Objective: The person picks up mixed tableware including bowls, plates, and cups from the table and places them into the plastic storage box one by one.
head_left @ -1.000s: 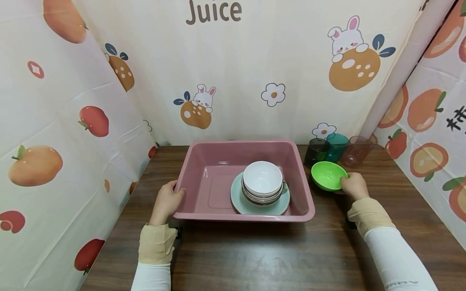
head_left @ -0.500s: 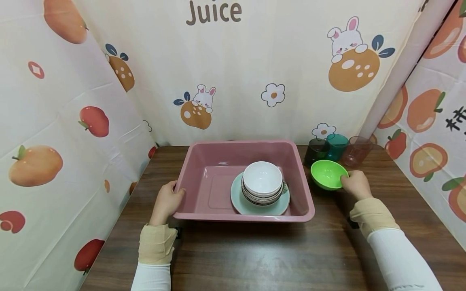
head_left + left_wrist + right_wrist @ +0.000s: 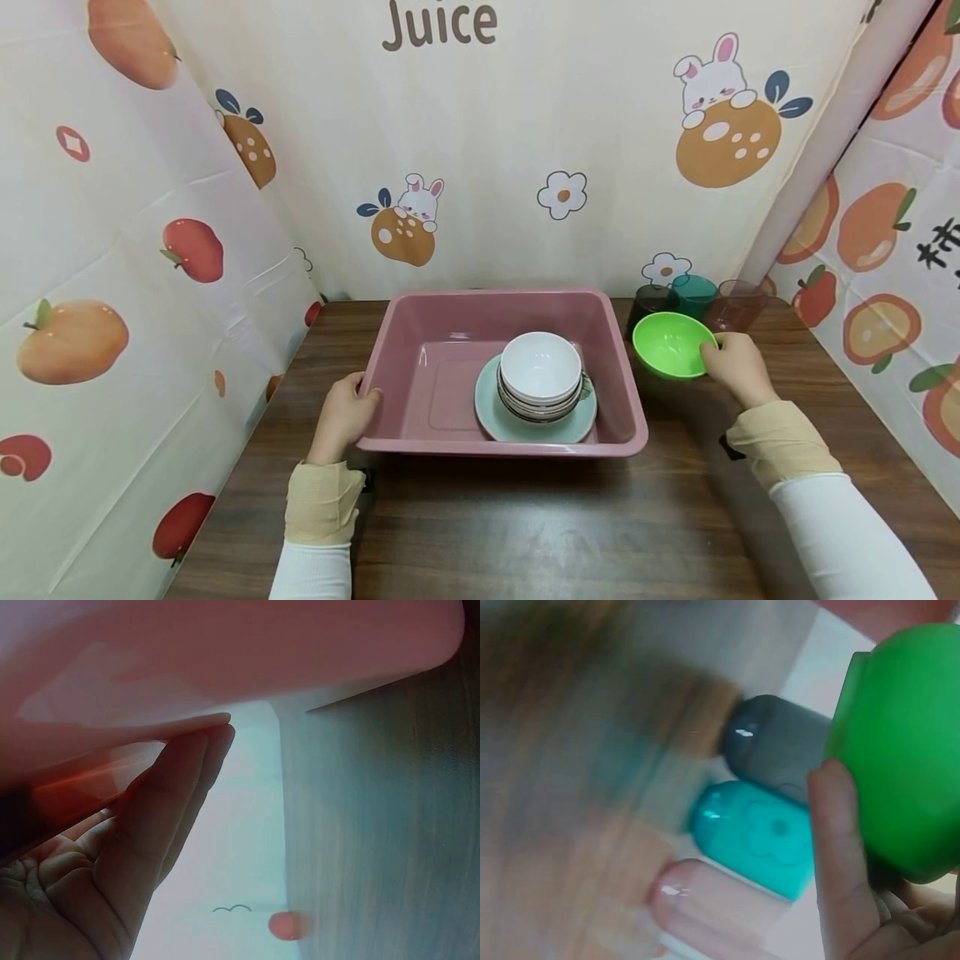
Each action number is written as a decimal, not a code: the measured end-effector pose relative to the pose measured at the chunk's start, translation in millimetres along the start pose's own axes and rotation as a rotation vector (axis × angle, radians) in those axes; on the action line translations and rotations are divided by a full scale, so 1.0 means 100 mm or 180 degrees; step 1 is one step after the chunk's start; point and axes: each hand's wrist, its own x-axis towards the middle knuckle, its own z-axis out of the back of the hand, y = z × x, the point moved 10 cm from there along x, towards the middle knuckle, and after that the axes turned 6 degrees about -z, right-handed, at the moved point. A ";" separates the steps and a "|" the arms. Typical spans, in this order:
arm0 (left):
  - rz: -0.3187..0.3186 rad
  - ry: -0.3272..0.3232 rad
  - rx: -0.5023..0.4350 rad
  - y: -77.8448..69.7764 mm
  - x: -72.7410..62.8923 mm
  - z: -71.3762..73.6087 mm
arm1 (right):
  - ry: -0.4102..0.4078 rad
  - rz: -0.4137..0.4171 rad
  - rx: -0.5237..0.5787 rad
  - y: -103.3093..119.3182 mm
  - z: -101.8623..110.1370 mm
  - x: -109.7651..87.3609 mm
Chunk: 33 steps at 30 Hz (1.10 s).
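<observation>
My right hand pinches the right rim of a bright green bowl. In the right wrist view the bowl shows its outer side, with a finger against it. My left hand grips the left rim of a pink basin; in the left wrist view its fingers lie along the basin's outer wall. Inside the basin, a pale green plate bears a stack of bowls, a white bowl on top.
Behind the green bowl stand three see-through cups: a dark grey cup, a teal cup and a pinkish cup. The wooden table ends at a printed curtain at the back, with more printed cloth at both sides.
The green bowl, held in my right hand, has risen and shifted slightly left and back, now overlapping more of the cups. My left hand and the basin have stayed in place.
</observation>
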 end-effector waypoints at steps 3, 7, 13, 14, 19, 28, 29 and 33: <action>-0.0007 0.0002 0.0005 -0.01 0.00 0.00 | -0.0055 0.0083 -0.0025 0.12 0.06 -0.02; -0.0022 0.0003 0.0011 -0.02 0.00 0.01 | -0.0092 0.0182 -0.0014 0.29 0.12 -0.06; -0.0014 0.0009 -0.0011 -0.02 0.00 0.00 | -0.0113 0.0299 -0.0039 0.54 0.17 -0.14; -0.0019 0.0005 -0.0008 -0.02 0.00 0.00 | -0.0110 0.0322 -0.0035 0.58 0.17 -0.15; -0.0046 0.0009 0.0023 -0.02 -0.01 0.00 | -0.0032 0.0425 0.0014 0.77 0.15 -0.23; -0.0074 0.0041 0.0064 -0.02 0.01 0.00 | 0.0209 0.0539 0.0097 1.01 0.03 -0.36; -0.0074 0.0036 0.0071 -0.02 0.01 0.00 | 0.0239 0.0551 0.0087 1.04 0.01 -0.38; -0.0051 0.0032 0.0102 -0.03 0.00 0.01 | 0.0351 0.0585 0.0115 1.12 -0.08 -0.42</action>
